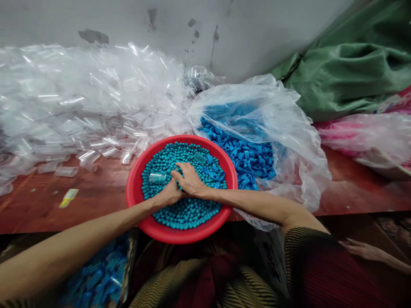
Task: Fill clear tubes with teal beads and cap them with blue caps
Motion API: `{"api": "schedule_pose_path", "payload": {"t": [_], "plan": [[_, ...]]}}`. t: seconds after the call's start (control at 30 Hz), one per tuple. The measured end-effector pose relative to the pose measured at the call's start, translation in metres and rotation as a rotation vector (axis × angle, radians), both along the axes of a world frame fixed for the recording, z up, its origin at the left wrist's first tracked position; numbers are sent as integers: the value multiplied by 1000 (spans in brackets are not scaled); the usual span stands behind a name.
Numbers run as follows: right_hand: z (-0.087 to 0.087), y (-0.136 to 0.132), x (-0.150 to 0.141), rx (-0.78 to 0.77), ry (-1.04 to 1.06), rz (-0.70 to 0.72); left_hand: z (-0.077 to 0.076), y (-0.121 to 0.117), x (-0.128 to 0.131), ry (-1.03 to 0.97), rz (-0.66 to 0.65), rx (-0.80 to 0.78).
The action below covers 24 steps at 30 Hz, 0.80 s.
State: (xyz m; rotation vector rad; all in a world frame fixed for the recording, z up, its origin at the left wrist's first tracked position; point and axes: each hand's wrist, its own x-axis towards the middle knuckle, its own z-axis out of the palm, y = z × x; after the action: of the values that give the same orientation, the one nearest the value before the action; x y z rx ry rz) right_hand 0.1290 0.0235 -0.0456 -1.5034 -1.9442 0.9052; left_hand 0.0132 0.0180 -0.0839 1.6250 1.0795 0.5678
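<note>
A red plastic basin [133, 182] full of small teal-blue beads [186, 218] is in front of me. My left hand [172, 192] and my right hand [189, 180] meet over the middle of the beads, the right one on top. Both sets of fingers are curled together, and whatever they hold is hidden between them. Left of my hands, a clear plastic tube [157, 178] lies on the beads. Another clear tube [199, 158] lies farther back. Several blue plastic caps [213, 174] rest on the beads to the right of my hands.
Clear tubes [96, 98] are heaped along the back left of the red table [105, 184]. A plastic bag [289, 111] with blue plastic parts [247, 158] stands right of the basin. Below the table edge is a box of blue pieces [99, 273]. Another person's hand [362, 250] shows at lower right.
</note>
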Motion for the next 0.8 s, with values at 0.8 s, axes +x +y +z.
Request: {"api": "schedule_pose_path", "payload": {"t": [0.8], "plan": [[40, -45, 57, -82, -504, 348, 71, -47, -3, 721, -3, 278]]}}
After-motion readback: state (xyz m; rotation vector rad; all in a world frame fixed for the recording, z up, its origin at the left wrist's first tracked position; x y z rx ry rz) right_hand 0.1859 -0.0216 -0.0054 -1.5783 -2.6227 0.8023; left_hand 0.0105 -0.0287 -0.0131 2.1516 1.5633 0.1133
